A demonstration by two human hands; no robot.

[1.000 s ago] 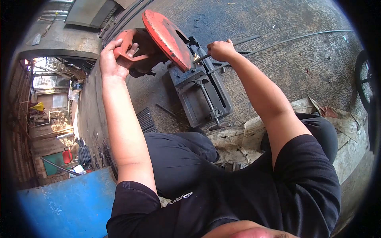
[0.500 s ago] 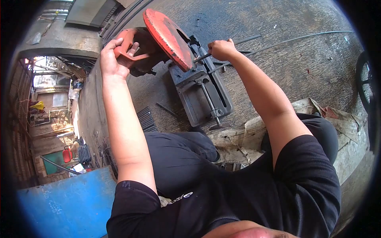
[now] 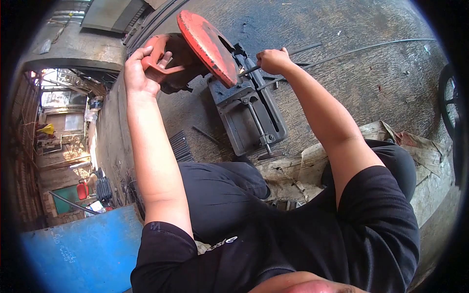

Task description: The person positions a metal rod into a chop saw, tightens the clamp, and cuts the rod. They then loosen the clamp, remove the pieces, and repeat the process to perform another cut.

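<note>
A cut-off saw with a scuffed red guard (image 3: 205, 46) stands on the floor in front of me. My left hand (image 3: 139, 75) is closed around its red handle (image 3: 168, 71), at the upper left. My right hand (image 3: 273, 61) grips a dark metal bar (image 3: 305, 49), whose near end reaches the lower edge of the guard. A small bright orange spot shows there. The blade itself is hidden behind the guard. The saw's grey base (image 3: 234, 117) carries a clamp screw (image 3: 256, 119) with a T-shaped handle pointing toward me.
Several short cut rods (image 3: 181, 146) lie left of the base, with a single loose rod (image 3: 205, 134) nearby. A long thin rod (image 3: 361, 53) stretches off to the right. A blue panel (image 3: 83, 244) is at lower left, and a dirty cloth sheet (image 3: 288, 176) lies by my legs.
Hardly anything differs: both hands keep their holds, and the saw head and the bar stay in nearly the same place.
</note>
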